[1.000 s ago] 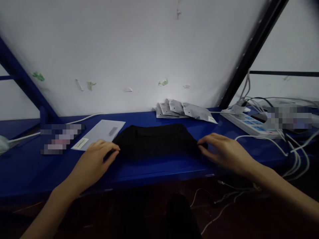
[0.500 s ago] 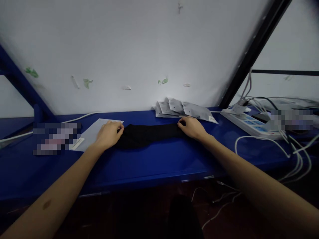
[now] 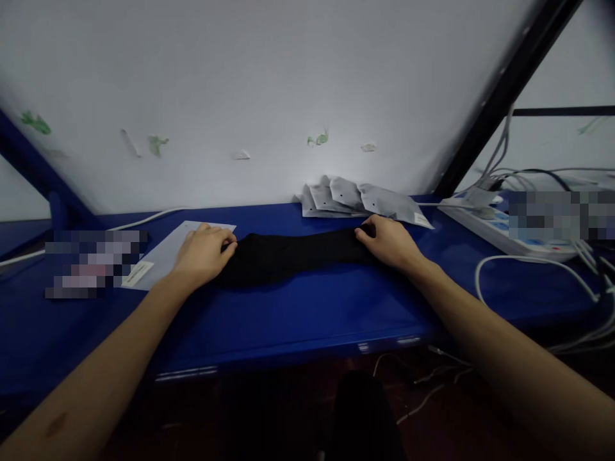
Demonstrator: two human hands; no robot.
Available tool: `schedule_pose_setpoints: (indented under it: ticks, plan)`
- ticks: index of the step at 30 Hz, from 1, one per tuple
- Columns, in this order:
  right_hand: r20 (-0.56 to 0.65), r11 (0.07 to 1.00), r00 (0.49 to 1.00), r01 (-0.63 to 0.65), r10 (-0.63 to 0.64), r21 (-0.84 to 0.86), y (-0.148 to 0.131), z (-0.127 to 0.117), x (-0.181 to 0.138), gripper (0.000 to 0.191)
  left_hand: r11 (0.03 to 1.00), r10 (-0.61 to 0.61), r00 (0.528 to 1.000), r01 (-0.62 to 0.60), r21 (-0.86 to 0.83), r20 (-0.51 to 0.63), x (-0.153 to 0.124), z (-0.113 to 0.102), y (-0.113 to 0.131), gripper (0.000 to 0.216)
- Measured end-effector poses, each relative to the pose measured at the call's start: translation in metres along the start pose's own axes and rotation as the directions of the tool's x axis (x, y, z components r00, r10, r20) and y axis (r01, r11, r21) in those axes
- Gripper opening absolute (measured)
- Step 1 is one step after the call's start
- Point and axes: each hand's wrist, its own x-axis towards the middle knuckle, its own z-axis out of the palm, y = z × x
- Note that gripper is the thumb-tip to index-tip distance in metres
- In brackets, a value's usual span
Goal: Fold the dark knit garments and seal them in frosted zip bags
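Observation:
A long, narrow piece of black cloth lies stretched sideways on the blue tabletop; whether it is a garment I cannot tell. My left hand is closed on its left end, thumb and fingers pinching the fabric. At the other end, my right hand grips the cloth between thumb and curled fingers. Partly under my left hand rests a pale flat bag with a white label. Just behind my right hand are several overlapping grey bags against the wall.
A blurred-out flat object lies at the far left, near a white cable. To the right stands a white power strip with tangled cables. The white wall rises behind the table, beside a dark slanted post.
The view has shifted and come slightly closer. My hands appear a little farther apart, the right one moved slightly rightward, with both still holding the black cloth.

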Motion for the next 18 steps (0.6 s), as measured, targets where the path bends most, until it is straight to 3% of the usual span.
schedule_pose_setpoints:
  ticks: [5,18]
  plan:
    - [-0.037,0.995,0.998,-0.057,0.06,0.085,-0.0051,-0.0041,-0.0051,0.03,1.0,-0.001,1.0,0.0,-0.03,-0.01,-0.0009,-0.0015,0.0005,0.026]
    - [-0.03,0.999,0.999,-0.027,0.028,0.045,-0.005,-0.0021,-0.0054,0.032,1.0,-0.022,1.0,0.022,-0.021,0.008,-0.0028,-0.0017,0.0011,0.026]
